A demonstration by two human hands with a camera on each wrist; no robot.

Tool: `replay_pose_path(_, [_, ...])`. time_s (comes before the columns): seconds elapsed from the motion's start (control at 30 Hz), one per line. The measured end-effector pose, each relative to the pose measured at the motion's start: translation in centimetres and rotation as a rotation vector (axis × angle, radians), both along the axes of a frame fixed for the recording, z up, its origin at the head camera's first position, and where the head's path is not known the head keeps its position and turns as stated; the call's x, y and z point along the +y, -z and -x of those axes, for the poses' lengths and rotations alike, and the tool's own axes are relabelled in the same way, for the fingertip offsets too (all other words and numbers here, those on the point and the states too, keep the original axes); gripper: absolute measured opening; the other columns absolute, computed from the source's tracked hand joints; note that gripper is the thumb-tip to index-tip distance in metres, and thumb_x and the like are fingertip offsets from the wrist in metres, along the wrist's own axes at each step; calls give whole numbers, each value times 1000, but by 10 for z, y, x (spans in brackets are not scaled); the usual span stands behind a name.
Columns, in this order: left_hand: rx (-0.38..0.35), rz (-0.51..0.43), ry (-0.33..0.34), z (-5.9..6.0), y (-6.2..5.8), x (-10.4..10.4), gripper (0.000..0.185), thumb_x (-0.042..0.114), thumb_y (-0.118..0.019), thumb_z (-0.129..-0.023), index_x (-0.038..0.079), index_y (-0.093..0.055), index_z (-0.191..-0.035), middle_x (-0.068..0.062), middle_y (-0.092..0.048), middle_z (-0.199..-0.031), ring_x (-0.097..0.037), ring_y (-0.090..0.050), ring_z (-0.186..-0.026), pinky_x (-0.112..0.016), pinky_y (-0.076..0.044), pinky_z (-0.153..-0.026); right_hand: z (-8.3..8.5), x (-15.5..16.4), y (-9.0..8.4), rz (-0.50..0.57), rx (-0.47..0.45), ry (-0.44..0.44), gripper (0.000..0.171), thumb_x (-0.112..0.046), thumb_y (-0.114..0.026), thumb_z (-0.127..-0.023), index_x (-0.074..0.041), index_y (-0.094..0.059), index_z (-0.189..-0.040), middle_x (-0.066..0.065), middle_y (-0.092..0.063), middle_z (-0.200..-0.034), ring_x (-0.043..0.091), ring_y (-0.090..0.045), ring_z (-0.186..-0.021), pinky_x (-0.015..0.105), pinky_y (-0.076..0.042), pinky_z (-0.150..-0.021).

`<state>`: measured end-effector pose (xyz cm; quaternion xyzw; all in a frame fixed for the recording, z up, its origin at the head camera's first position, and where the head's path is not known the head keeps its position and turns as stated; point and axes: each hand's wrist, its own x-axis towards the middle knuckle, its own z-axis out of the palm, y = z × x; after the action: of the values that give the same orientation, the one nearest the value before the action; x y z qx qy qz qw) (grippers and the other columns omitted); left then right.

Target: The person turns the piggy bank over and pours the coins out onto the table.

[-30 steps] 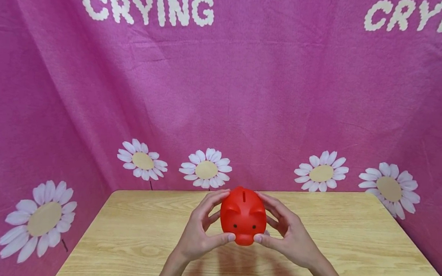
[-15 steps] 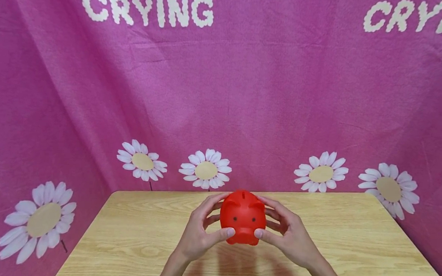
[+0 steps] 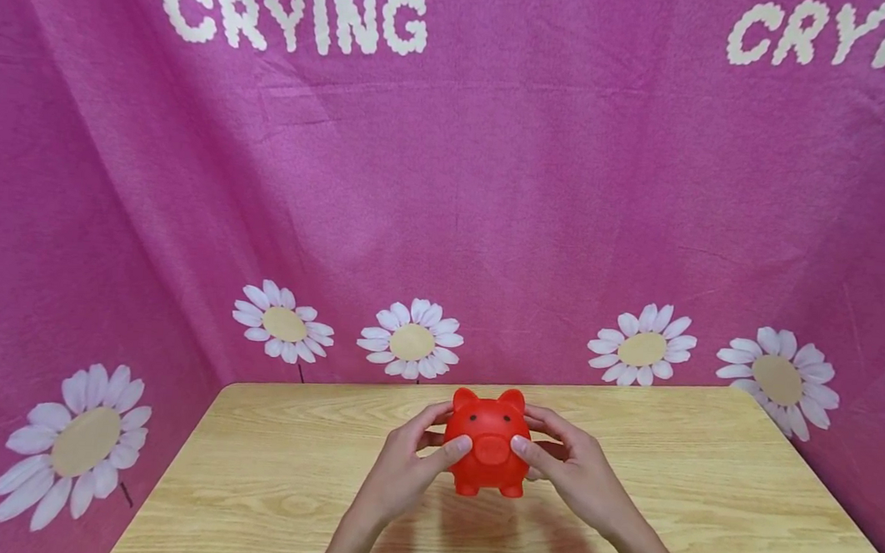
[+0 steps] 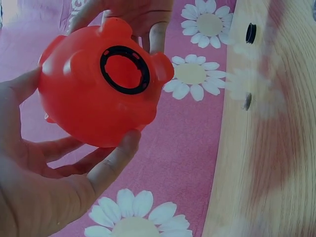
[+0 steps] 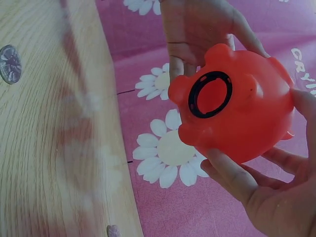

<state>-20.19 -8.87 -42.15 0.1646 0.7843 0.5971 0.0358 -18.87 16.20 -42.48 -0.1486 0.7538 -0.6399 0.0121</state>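
"Where is the piggy bank [image 3: 492, 449]?"

"Between the left hand [image 3: 404, 465] and the right hand [image 3: 581, 474], above the table [image 3: 267, 468]."

"What lies behind?"

"The backdrop cloth [image 3: 492, 187], beyond the table's far edge and along its left and right sides too."

"And on the table?"

"A disc [image 5: 10, 64], shown in the right wrist view."

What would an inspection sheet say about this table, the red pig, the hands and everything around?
Surface: pale wooden table.
Job's things: red piggy bank, held above the table; black-rimmed opening in its underside, uncovered.
Clutter: small black piece and at least one silvery coin-like disc on the table.
Hands: left hand and right hand grip the piggy bank's sides.
Cables: nothing seen.
Surroundings: pink cloth with printed daisies and white lettering.
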Motion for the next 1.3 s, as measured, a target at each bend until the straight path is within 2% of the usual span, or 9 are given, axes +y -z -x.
replay_pose_path(0.23, [39,-24,-39,-1,0,1,57,38,-78,-96,21,-64,-148,-7,-65,-147,-34,-65,-131,-42,-68,-90,1,2,-1,-1,-21,-29,52,-21,-71,-104,-7,-56,-152,28,-56,-153,22,-78,-110,35,-68,-85])
replay_pose_path(0.43, [51,-144,26,3,3,0,62,21,-83,-93,16,-61,-151,-11,-64,-149,-37,-63,-134,-37,-65,-98,6,9,-1,-25,65,-72,56,-16,-74,-101,-11,-54,-154,24,-53,-157,48,-63,-135,38,-68,-86])
replay_pose_path(0.5, [87,-162,42,5,3,1,65,18,-85,-91,18,-61,-152,-8,-65,-148,-35,-64,-134,-38,-63,-102,8,11,-1,-32,123,-90,59,-14,-75,-100,-14,-54,-155,19,-53,-158,43,-61,-139,38,-68,-92])
replay_pose_path(0.6, [223,-159,56,8,1,1,68,15,-88,-88,21,-61,-151,-4,-63,-150,-31,-62,-136,-42,-61,-106,11,14,-3,-42,241,-108,61,-9,-78,-97,-18,-56,-154,12,-52,-162,20,-61,-142,33,-63,-102])
replay_pose_path(0.7, [438,-164,87,10,-1,1,73,8,-91,-84,17,-61,-150,-9,-58,-155,-28,-59,-141,-42,-58,-111,12,16,-7,-3,400,-139,67,3,-81,-91,-12,-57,-152,12,-47,-167,6,-56,-145,28,-58,-109])
replay_pose_path(0.83, [749,-210,172,11,-6,1,79,-1,-93,-76,4,-60,-147,-24,-51,-157,-30,-55,-145,-41,-55,-116,11,16,-12,119,624,-212,73,22,-82,-77,1,-60,-144,22,-44,-165,16,-50,-152,29,-54,-114])
replay_pose_path(0.93, [878,-246,220,11,-9,2,82,-3,-94,-73,0,-58,-146,-30,-48,-156,-33,-54,-146,-42,-54,-117,10,15,-14,185,737,-253,77,29,-82,-69,6,-61,-139,26,-45,-162,24,-49,-153,33,-52,-116])
replay_pose_path(1.03, [900,-271,241,12,-9,3,83,-5,-93,-72,0,-58,-146,-32,-47,-156,-34,-53,-147,-42,-53,-118,11,13,-14,208,767,-265,78,31,-81,-66,6,-62,-137,25,-46,-161,25,-49,-153,34,-52,-117])
replay_pose_path(1.3, [840,-248,222,12,-5,1,80,-1,-93,-76,0,-57,-147,-29,-48,-157,-33,-55,-145,-42,-55,-115,11,13,-10,182,724,-240,76,29,-82,-69,4,-63,-138,25,-47,-161,23,-51,-152,32,-54,-114])
